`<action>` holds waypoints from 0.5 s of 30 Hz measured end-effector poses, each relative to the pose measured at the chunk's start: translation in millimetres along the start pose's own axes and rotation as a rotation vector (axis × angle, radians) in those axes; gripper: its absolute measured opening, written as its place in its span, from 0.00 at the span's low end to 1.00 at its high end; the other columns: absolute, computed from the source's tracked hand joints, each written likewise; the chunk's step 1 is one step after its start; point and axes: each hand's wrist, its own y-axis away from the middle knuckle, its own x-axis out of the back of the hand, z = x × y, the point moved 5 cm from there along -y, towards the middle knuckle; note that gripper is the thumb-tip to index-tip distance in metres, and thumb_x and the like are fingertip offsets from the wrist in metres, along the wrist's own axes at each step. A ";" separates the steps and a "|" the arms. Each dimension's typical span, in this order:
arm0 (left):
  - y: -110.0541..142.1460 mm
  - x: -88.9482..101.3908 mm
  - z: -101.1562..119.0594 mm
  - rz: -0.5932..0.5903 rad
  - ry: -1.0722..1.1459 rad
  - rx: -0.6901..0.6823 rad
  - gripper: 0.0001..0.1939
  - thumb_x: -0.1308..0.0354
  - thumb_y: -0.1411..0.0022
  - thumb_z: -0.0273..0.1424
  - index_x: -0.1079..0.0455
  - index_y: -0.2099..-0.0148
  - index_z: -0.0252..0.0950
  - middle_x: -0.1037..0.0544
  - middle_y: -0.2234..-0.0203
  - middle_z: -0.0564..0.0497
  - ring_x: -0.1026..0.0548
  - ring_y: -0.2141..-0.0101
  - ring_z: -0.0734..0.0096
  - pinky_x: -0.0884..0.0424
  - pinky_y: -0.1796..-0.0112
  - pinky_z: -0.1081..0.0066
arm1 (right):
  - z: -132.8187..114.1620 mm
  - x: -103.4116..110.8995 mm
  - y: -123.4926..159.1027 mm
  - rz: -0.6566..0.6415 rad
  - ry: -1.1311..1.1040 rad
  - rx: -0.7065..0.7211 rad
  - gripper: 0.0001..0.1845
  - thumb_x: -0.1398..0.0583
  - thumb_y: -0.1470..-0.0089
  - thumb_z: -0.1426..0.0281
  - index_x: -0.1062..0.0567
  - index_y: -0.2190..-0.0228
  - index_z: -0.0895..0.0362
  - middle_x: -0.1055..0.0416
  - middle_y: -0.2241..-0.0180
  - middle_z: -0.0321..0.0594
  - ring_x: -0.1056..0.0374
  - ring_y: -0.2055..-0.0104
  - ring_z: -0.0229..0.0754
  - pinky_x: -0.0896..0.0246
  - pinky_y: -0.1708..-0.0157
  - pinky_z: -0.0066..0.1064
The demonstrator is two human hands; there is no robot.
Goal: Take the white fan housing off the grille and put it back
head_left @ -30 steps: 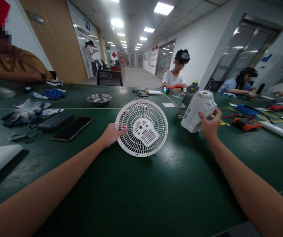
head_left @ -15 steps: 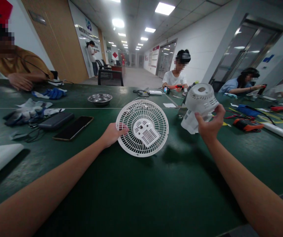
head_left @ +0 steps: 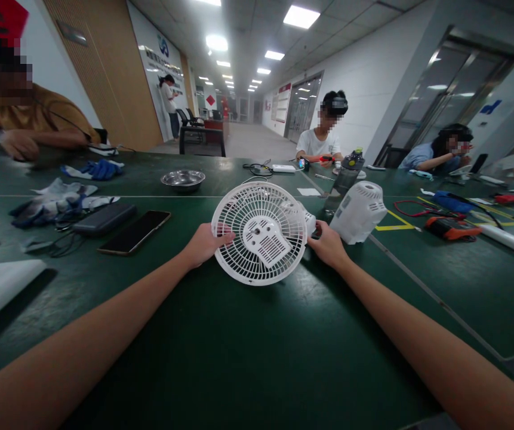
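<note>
A round white fan grille (head_left: 263, 272), with a slotted plate at its centre, stands tilted up facing me above the green table. My left hand (head_left: 205, 243) grips its left rim, thumb in front over the bars. At the right edge, my right hand (head_left: 328, 243) is closed on a white plastic housing (head_left: 307, 220), mostly hidden behind the grille. Some of its fingers are hidden too. Just right of that hand a white plastic body (head_left: 359, 214) with slots near its top stands on the table, beside a dark clear bottle (head_left: 347, 179).
Leftward lie a phone (head_left: 135, 232), a dark power bank (head_left: 104, 219), gloves (head_left: 57, 203) and a white panel (head_left: 3, 286). A metal bowl (head_left: 182, 179) stands farther back. An orange-black meter (head_left: 451, 230) lies to the right. Other people sit around the table.
My right hand has moved left with the rounded white housing, bringing it behind the grille's right edge. The bottle and white body now show clearly. My left hand keeps its grip.
</note>
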 end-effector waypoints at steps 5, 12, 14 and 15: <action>0.6 -0.1 0.5 0.002 -0.008 0.015 0.12 0.36 0.45 0.39 0.26 0.62 0.37 0.20 0.70 0.49 0.21 0.67 0.62 0.25 0.63 0.62 | 3.3 -6.9 -0.6 -0.121 0.257 0.056 0.31 0.37 0.48 0.51 0.24 0.50 0.61 0.28 0.53 0.56 0.32 0.53 0.54 0.38 0.53 0.42; 1.1 0.0 1.1 -0.005 0.010 0.010 0.13 0.37 0.44 0.39 0.27 0.61 0.37 0.20 0.70 0.50 0.21 0.67 0.62 0.25 0.62 0.61 | -2.3 0.7 1.7 -0.134 0.244 0.174 0.24 0.39 0.46 0.50 0.17 0.65 0.58 0.24 0.63 0.51 0.29 0.61 0.51 0.37 0.58 0.39; 1.6 0.1 1.9 -0.006 0.005 0.008 0.13 0.36 0.44 0.40 0.27 0.61 0.36 0.20 0.70 0.50 0.21 0.67 0.62 0.25 0.62 0.61 | -5.9 5.1 3.1 -0.134 0.199 0.169 0.21 0.39 0.45 0.52 0.17 0.70 0.56 0.22 0.67 0.48 0.29 0.66 0.49 0.37 0.62 0.39; 1.9 -0.1 2.1 -0.011 0.007 0.006 0.14 0.36 0.44 0.40 0.27 0.61 0.36 0.20 0.70 0.49 0.21 0.67 0.62 0.25 0.62 0.61 | -7.7 7.3 3.9 -0.130 0.173 0.155 0.19 0.39 0.45 0.54 0.17 0.71 0.55 0.22 0.69 0.46 0.29 0.68 0.48 0.38 0.63 0.38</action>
